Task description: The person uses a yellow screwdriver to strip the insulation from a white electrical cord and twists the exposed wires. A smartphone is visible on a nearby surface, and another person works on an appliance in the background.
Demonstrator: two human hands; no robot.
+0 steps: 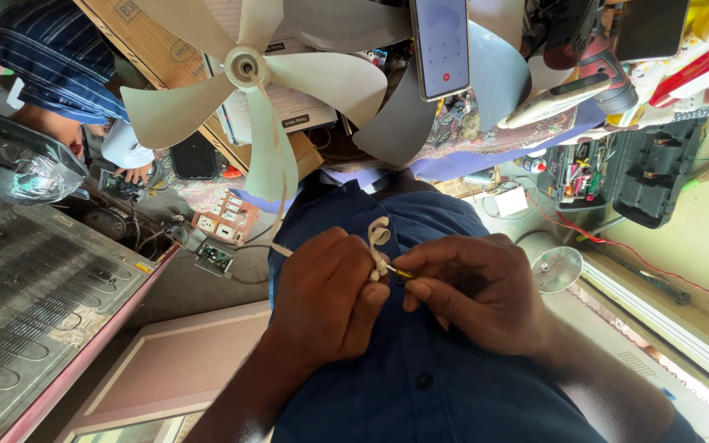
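between the two hands, close against a dark blue buttoned shirt (420,361), sits one small white plastic wire piece (378,246), curled into a loop at its top and knotted lower down, with a thin white lead trailing off to the left. the left hand (326,299) is clenched around its lower part, fingers folded in over the palm. the right hand (473,295) pinches one slim tool with a yellowish tip (401,272), its point touching the white piece just beside the left fingertips; the rest of the tool is hidden in the fist, so its kind is unclear.

above them hangs one pale cream fan blade wheel (248,70), smooth plastic, five broad curved blades around a round hub. just beside it one smartphone (440,45) shows a lit screen with a red round button. one brown cardboard box (145,45) lies behind the fan. to the right stand one open black tool case (654,176) with small tools in its tray, and one clear round disc (557,269). a thin red wire (617,246) runs across the pale surface there.

at far left one grey metal grille of bent wire coils (26,287) fills the corner, and another person in a striped blue shirt (55,61) bends over small parts. one white switch board (223,221) lies near them.
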